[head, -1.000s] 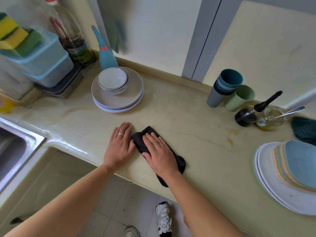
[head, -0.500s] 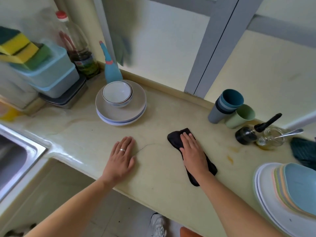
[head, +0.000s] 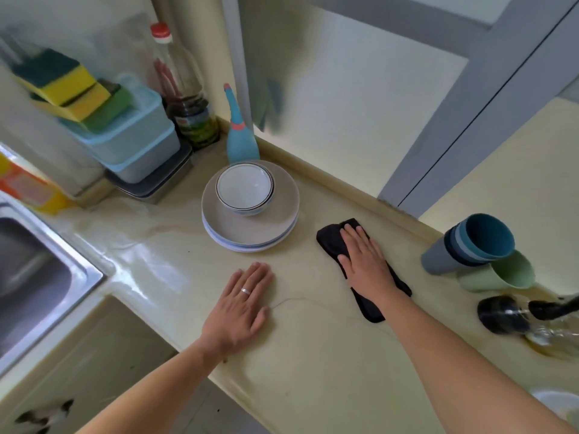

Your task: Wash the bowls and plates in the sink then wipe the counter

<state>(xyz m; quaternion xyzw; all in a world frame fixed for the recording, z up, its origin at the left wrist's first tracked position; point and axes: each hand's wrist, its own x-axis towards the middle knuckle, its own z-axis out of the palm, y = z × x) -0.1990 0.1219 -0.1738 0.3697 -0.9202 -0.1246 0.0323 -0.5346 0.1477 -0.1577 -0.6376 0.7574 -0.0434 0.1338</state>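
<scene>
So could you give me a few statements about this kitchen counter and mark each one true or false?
1. The right hand presses a black cloth flat on the counter. True.
2. The left hand holds a sponge. False: it lies flat on the counter, holding nothing.
3. A bowl sits on the stacked plates. True.
4. The cloth touches the plates. False: bare counter lies between them.

Both forearms are bare from the lower edge of the view up to the wrists, with no sleeve showing on either. The left hand (head: pixel 242 303) wears a plain silver-coloured band on its ring finger. The right hand (head: pixel 365 263) carries no ring or other ornament.
</scene>
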